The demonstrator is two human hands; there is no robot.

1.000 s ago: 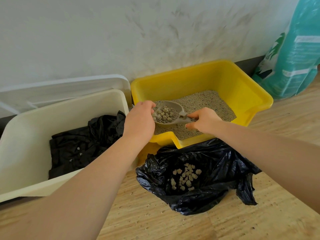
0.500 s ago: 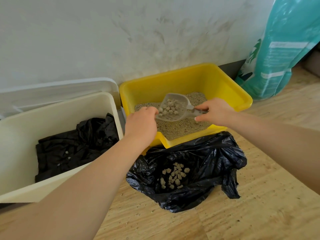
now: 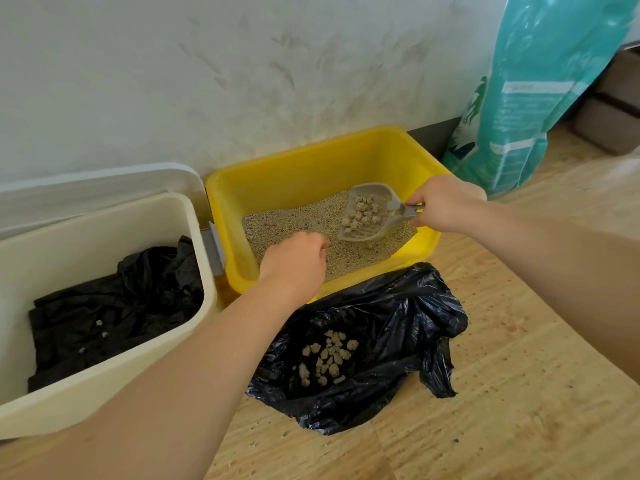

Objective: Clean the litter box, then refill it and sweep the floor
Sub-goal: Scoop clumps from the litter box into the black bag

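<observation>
A yellow litter box [image 3: 311, 157] with pale litter sits against the wall. My right hand [image 3: 445, 204] grips the handle of a grey slotted scoop [image 3: 367, 216] that holds several litter clumps above the litter, tilted down to the left. My left hand [image 3: 294, 263] hovers over the box's near left part with fingers curled; whether it holds anything is hidden. In front of the box lies an open black rubbish bag [image 3: 391, 327] with several clumps inside.
A cream bin [image 3: 104, 379] lined with a black bag stands left of the box, its lid leaning against the wall behind. A teal litter sack [image 3: 530, 109] leans on the wall at the right. The wooden floor [image 3: 519, 410] is speckled with litter grains.
The scoop with its clumps has moved right and away from my left hand, which had been touching its rim. My left hand dropped lower over the litter.
</observation>
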